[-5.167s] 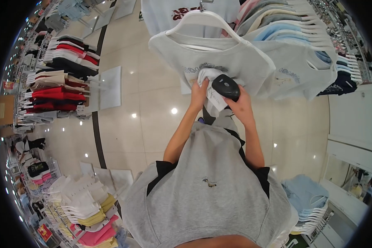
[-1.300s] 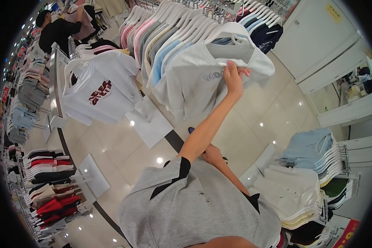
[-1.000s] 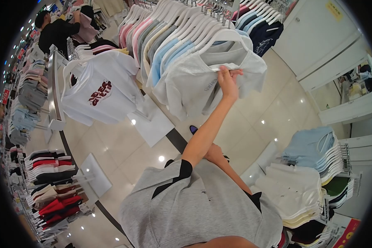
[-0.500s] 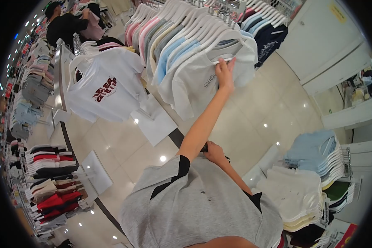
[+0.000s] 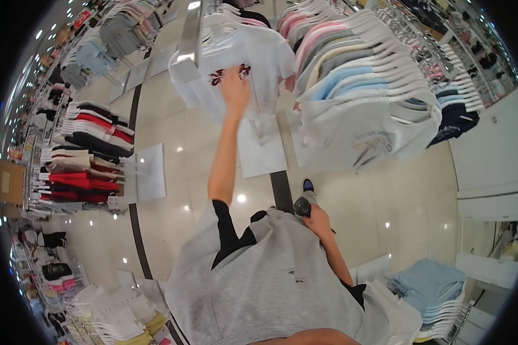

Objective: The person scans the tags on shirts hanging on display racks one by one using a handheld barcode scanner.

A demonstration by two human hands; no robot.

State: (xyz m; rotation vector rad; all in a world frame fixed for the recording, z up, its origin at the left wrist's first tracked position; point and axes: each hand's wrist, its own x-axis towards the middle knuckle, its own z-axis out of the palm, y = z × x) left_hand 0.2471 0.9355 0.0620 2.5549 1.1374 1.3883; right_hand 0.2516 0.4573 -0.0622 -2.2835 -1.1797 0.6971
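Note:
My left hand [image 5: 235, 92] reaches up to a white T-shirt [image 5: 259, 60] on a hanger at the end of a rack. Its fingers are stretched out over the dark red print [image 5: 217, 77] on the chest and partly cover it. My right hand [image 5: 317, 222] is low, close in front of my body, with the fingers wrapped round a black object with a rounded end [image 5: 302, 206]. Right of the white T-shirt, an off-white T-shirt [image 5: 342, 126] with a faint print fronts a row of hung tops.
A metal rack bar [image 5: 191, 34] juts out left of the white T-shirt. White base plates [image 5: 262, 152] stand on the glossy tiled floor [image 5: 201, 230]. Racks of red and black clothes [image 5: 83, 184] are on the left; light-blue tops [image 5: 429, 284] hang at the lower right.
My left hand has let go of the pale T-shirt's neckline and moved left onto the white T-shirt's print. The view has turned left. More of the black object in my right hand shows.

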